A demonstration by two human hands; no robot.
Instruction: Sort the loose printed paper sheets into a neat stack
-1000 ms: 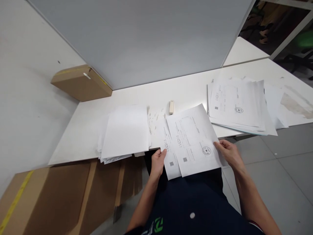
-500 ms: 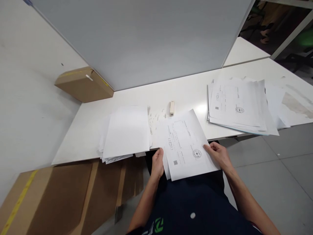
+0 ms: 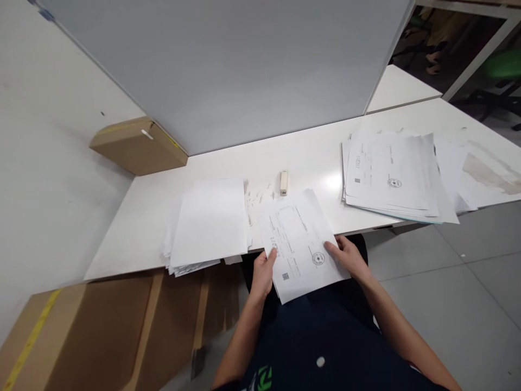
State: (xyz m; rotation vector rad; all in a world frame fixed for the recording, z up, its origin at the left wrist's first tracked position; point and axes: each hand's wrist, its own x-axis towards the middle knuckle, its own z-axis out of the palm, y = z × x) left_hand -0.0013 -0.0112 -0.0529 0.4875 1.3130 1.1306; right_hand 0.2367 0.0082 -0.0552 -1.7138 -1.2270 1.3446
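Printed paper sheets (image 3: 299, 239) with a round star stamp and a small square code lie tilted over the table's front edge, near my body. My left hand (image 3: 262, 271) pinches their left edge, thumb on top. On the right edge, my right hand (image 3: 350, 258) grips them with its thumb on top and the fingers underneath. Just beyond the sheets stands a small cream-coloured block (image 3: 284, 183) that looks like a stapler or stamp. To the left rests a stack of blank-faced white paper (image 3: 209, 220); to the right is a messy pile of printed sheets (image 3: 391, 174).
A cardboard box (image 3: 138, 144) sits in the back left corner of the white table (image 3: 309, 155). Behind it rises a grey panel (image 3: 236, 70). Large cardboard boxes (image 3: 109, 320) stand below the table at left. Grey floor (image 3: 431, 266) shows at right.
My right hand has moved left with the sheets, and their edges now line up more closely. My left thumb now lies over the left edge. The view has shifted slightly.
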